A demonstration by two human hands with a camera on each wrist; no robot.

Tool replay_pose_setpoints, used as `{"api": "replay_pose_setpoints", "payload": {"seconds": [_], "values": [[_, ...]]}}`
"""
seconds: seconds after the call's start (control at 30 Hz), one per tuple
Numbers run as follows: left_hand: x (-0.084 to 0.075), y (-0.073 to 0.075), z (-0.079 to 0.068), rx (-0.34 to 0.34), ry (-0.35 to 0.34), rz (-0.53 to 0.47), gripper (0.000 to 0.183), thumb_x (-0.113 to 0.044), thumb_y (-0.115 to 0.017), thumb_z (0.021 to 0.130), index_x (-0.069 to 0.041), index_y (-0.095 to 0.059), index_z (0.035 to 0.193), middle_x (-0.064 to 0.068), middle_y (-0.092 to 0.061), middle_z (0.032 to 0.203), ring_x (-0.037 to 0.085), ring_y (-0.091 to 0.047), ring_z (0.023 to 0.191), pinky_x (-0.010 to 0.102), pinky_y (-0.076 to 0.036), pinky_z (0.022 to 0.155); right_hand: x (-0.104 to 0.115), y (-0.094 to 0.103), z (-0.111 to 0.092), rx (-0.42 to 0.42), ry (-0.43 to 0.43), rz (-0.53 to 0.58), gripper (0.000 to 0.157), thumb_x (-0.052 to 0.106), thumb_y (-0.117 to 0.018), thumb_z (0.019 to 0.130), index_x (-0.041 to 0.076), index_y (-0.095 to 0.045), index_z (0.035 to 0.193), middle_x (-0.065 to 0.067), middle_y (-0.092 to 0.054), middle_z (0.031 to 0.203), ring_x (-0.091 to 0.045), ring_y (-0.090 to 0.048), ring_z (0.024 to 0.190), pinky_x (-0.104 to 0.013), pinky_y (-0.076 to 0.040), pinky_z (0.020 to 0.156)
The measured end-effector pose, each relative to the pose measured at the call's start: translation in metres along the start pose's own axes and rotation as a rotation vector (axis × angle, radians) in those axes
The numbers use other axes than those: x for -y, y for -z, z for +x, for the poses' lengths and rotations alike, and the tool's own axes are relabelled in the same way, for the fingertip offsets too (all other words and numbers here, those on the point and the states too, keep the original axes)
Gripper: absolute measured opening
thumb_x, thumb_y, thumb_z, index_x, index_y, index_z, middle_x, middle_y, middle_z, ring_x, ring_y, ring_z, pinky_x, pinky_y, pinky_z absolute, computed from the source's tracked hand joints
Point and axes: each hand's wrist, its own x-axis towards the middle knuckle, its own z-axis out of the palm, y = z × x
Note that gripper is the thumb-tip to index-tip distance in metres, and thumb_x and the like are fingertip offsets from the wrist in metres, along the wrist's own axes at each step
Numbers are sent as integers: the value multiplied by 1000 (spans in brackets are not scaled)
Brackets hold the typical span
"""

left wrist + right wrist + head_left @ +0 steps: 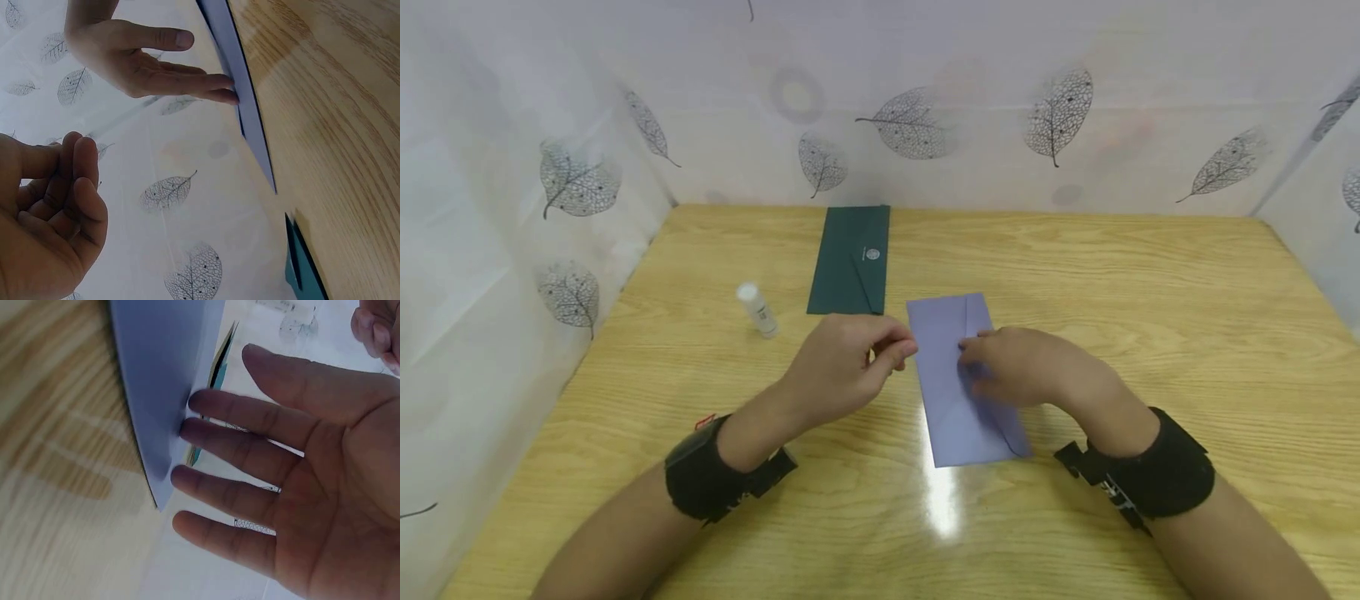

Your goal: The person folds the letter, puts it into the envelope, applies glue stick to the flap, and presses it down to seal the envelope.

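Observation:
A lavender envelope (943,400) lies on the table with its flap side up. Over its right part is my right hand (1026,367), fingers extended; in the right wrist view the fingertips (199,400) touch or nearly touch the paper. My left hand (850,362) hovers by the envelope's left edge with fingers curled and thumb close to the index finger. Nothing shows between those fingers in the left wrist view, where the hand (50,219) is seen from the palm side.
Further back lies a dark green envelope (850,267) with a small white emblem. A small white tube or bottle (758,310) stands to its left. The wooden table (1150,283) is bordered by a leaf-patterned white curtain (970,50) at the back and sides.

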Motion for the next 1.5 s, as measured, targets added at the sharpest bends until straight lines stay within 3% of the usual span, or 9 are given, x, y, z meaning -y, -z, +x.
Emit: {"api": "replay_pose_setpoints", "payload": {"seconds": [0.17, 0.27, 0.43, 0.63, 0.83, 1.1, 1.33, 1.5], "values": [[-1, 1, 0, -1, -1, 5, 12, -16, -58, 90, -13, -62, 79, -12, -52, 66, -2, -42, 56, 17, -39, 48, 1, 4, -5, -50, 8, 7, 40, 24, -59, 87, 9, -55, 124, -13, -50, 132, -31, -47, 117, -48, -40, 96], [-1, 1, 0, -5, -3, 8, 12, -16, -58, 89, -13, -63, 79, -12, -52, 66, -2, -42, 56, 17, -39, 48, 7, 5, -11, -34, 36, 23, 29, 20, -59, 87, 12, -62, 115, -6, -61, 114, -22, -56, 101, -41, -47, 86], [0, 0, 0, -13, -4, 10, 12, -16, -58, 89, -14, -62, 78, -12, -52, 66, -2, -41, 55, 17, -38, 48, 16, 6, -16, 7, 47, 16, 18, 17, -62, 84, 13, -68, 101, -1, -61, 91, -13, -54, 83, -34, -49, 74], [0, -1, -1, -9, -4, 12, 12, -16, -58, 89, -14, -62, 78, -13, -51, 66, -3, -42, 56, 17, -38, 48, 15, 3, -13, 26, 28, 22, 21, 16, -63, 83, 12, -68, 103, -2, -60, 93, -13, -52, 82, -33, -49, 73], [2, -2, -1, 0, 0, 13, 12, -15, -58, 90, -14, -62, 79, -12, -52, 66, -3, -42, 56, 17, -39, 48, 4, 2, -5, 28, 34, 37, 14, 13, -60, 82, 14, -61, 96, 0, -54, 75, -15, -51, 70, -32, -48, 64], [2, -1, -1, 5, 1, 27, 11, -15, -58, 89, -13, -63, 80, -12, -52, 66, -2, -43, 57, 17, -39, 49, 4, 8, -10, 0, 29, 28, 31, 20, -61, 85, 11, -57, 114, 1, -56, 83, -12, -51, 72, -33, -47, 67], [4, -2, 0, 2, -19, 24, 10, -13, -58, 89, -11, -64, 82, -10, -55, 68, -3, -45, 60, 16, -42, 53, 10, 12, -19, 21, 57, 74, 17, 16, -59, 83, 11, -68, 97, 5, -58, 73, -8, -50, 62, -28, -47, 59], [4, -2, 0, -4, -28, 21, 10, -14, -58, 90, -11, -63, 81, -10, -55, 68, -3, -45, 60, 16, -41, 52, 6, 8, -15, 29, 66, 72, 18, 14, -60, 80, 11, -68, 96, 4, -58, 74, -10, -50, 65, -29, -48, 61]]}}
